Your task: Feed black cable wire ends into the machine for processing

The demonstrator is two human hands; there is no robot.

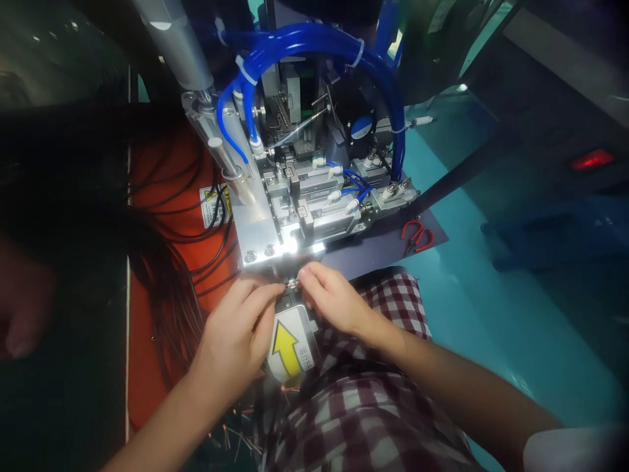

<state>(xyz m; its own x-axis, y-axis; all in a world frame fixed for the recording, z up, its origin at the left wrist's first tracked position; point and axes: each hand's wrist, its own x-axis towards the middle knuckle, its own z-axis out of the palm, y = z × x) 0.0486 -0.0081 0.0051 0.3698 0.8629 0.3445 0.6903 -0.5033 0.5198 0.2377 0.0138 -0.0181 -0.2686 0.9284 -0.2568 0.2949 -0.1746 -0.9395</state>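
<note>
My left hand [246, 311] is closed at the front of a metal machine [260, 233], its thumb and fingertips pressed together near a small bright fixture [293, 284]. On the other side of that fixture, my right hand [327, 295] pinches with thumb and index finger. Both sets of fingertips almost meet there. Whatever is between them is too small to make out; thin reddish wire-like ends show beside the right fingertips. Just below lies a white plate with a yellow arrow [287, 347], partly behind my left hand.
Black cables [171, 301] lie bundled on the orange surface [142, 387] at left. Loose wire ends [236, 439] hang lower down. Red-handled pliers [417, 237] rest on a dark board at right. Blue air hoses [314, 42] arch over the machine. Another person's blurred hand [24, 301] shows far left.
</note>
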